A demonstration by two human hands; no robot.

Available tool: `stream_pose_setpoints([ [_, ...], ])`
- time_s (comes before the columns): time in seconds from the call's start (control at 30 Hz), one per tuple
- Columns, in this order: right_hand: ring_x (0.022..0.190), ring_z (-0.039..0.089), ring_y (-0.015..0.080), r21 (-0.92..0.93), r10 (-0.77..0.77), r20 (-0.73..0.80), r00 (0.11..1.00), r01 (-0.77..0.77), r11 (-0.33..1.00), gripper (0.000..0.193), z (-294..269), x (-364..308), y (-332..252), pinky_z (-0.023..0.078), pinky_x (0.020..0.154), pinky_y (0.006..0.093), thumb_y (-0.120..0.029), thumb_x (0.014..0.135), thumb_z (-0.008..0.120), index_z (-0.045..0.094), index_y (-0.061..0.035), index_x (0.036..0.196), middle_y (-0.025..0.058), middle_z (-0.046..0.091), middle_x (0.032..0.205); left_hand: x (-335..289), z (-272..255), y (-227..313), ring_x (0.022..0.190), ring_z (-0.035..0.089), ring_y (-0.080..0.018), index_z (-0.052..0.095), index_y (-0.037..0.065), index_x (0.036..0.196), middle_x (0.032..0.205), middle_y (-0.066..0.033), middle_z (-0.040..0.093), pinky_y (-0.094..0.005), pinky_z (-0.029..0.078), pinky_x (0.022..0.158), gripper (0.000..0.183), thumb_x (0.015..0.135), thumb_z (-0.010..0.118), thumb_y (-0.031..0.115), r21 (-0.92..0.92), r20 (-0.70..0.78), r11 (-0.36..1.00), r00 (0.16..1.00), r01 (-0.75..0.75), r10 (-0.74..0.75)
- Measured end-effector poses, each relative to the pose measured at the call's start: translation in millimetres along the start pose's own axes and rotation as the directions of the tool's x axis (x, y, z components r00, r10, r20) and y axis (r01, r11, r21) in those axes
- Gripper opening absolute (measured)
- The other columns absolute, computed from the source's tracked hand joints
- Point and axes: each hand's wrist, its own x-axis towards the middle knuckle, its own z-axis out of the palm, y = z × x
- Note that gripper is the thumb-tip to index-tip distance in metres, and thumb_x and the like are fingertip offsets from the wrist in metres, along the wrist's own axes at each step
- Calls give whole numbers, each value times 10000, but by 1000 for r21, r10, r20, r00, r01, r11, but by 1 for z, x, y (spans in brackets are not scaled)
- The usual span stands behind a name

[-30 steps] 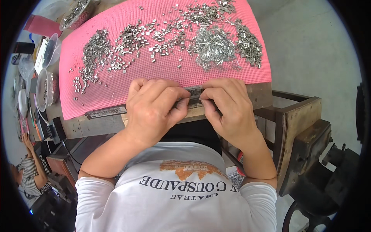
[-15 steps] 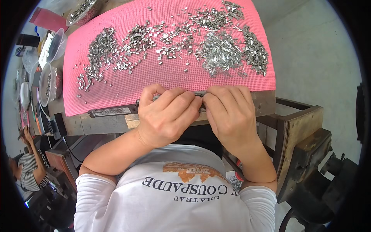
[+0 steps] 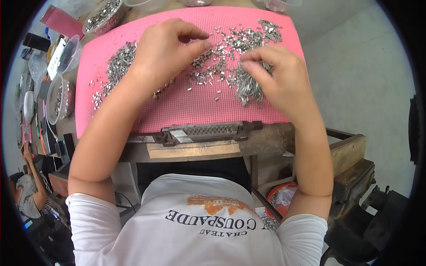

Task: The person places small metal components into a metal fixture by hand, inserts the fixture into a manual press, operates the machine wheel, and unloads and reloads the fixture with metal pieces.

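My left hand (image 3: 166, 48) is over the pink mat (image 3: 177, 111), thumb and forefinger slightly apart near scattered small silvery metal blocks (image 3: 242, 41). Nothing shows between its fingertips. My right hand (image 3: 282, 73) hovers at a heap of thin metal pins (image 3: 247, 88) and covers part of it; its thumb and forefinger are a little apart, with nothing visible in them. A dark metal jig (image 3: 206, 130) with a row of narrow slots lies along the mat's near edge. My left forearm partly hides another pile of small metal pieces (image 3: 122, 60).
Clear plastic tubs of metal parts (image 3: 104, 17) stand at the back left, with another tub (image 3: 59, 99) beside the mat. A red basin (image 3: 282, 199) sits below the table at right, near a dark machine (image 3: 355, 181). Another person (image 3: 33, 190) is at far left.
Both hands have left the jig and moved forward over the mat, the left to the loose blocks, the right to the pins. The jig is now uncovered.
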Motion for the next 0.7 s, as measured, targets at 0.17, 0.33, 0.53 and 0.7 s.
stream_pose_setpoints([
  [0.17,860,722,348,-71,67,24,997,-65,995,161,6,58,36,557,842,447,-147,861,726,778,-12,932,170,754,880,47,10,-10,845,745,-284,812,92,998,886,-116,780,-409,578,812,300,849,763,348,110,242,969,940,220,-240],
  [0.33,842,733,367,-194,179,70,981,-163,968,209,11,84,60,563,860,471,-203,850,717,786,-16,914,196,751,852,59,15,-7,872,737,-317,798,88,956,884,-122,770,-445,573,814,292,850,763,358,226,264,957,934,183,-241],
  [0.53,759,731,286,-321,251,155,955,-192,928,299,20,99,72,569,781,431,-293,872,747,782,-6,947,151,755,803,61,15,-18,886,725,-359,785,64,948,901,-149,764,-469,568,832,241,876,742,289,282,228,959,970,22,-89],
  [0.7,827,729,371,-458,193,126,973,-116,882,246,30,106,68,553,830,499,-225,834,707,768,12,851,209,743,825,66,9,-32,851,736,-342,792,53,946,898,-171,766,-446,574,838,200,842,734,214,99,298,995,953,18,-46],
])
